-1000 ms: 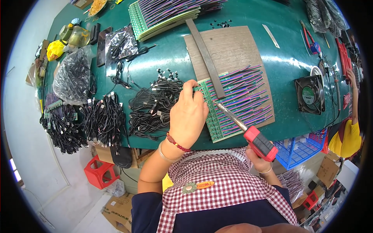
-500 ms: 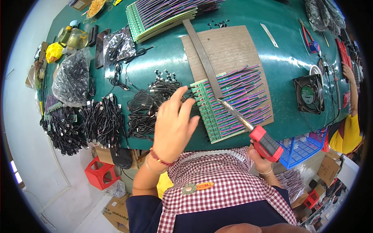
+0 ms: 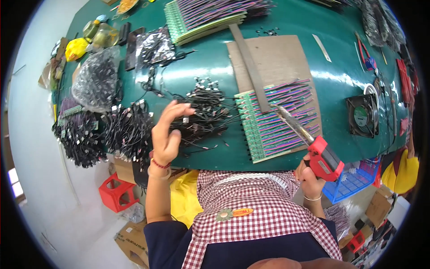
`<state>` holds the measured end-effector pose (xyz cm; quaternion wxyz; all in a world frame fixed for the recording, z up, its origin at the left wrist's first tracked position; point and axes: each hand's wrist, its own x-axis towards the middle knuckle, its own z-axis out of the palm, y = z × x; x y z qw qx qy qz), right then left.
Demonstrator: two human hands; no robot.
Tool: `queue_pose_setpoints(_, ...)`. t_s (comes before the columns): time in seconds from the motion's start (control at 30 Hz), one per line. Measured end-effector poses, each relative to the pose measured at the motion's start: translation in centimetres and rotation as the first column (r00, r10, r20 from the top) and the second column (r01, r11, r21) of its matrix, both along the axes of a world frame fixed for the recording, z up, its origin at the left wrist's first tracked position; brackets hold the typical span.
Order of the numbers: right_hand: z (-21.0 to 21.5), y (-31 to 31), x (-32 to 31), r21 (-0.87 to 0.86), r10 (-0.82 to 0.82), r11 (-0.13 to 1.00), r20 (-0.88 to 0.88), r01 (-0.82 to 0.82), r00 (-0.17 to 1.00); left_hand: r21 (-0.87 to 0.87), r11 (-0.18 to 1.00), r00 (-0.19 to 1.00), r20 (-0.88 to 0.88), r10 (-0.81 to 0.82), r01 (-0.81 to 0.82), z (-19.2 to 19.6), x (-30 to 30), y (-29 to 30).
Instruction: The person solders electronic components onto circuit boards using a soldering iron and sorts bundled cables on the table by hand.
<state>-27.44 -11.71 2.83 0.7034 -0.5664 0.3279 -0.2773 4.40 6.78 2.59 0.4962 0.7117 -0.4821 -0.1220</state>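
Observation:
My right hand (image 3: 311, 183) grips a red soldering gun (image 3: 326, 159), whose long metal tip points up-left to the end of a flat metal bar (image 3: 251, 69). The bar lies across a green circuit board panel (image 3: 251, 139) with rows of pink, blue and black wires (image 3: 291, 127). Under the panel is a brown wooden board (image 3: 282, 56). Left of the panel, my left hand (image 3: 166, 136) is open, fingers apart and thumb out, beside a pile of black cables (image 3: 204, 107). A few thin black leads reach from that pile to the panel's left edge.
A stack of wired panels (image 3: 201, 20) lies at the back. Bundles of black cables (image 3: 127, 130) and a plastic bag of cables (image 3: 96, 80) fill the left side. A black fan (image 3: 362, 115), red-handled pliers (image 3: 361, 47) and a blue basket (image 3: 351, 181) are at right.
My left hand has drawn away from the panel's left edge, leftward to the cable pile. The soldering gun's tip has shifted slightly right of the bar's end. The whole view has moved a little.

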Motion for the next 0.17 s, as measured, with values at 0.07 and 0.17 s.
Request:
queue_pose_setpoints(0.07,0.44,0.24,0.47,0.013,-0.012,1.000,0.027,0.012,1.000,-0.067,0.997,0.986,-0.157,-0.051,0.041,-0.85,0.42,0.33)
queue_pose_setpoints(0.17,0.15,-0.13,-0.02,0.040,-0.009,0.999,0.019,0.008,1.000,-0.339,0.940,0.836,-0.528,-0.151,-0.045,-1.20,0.42,0.11)
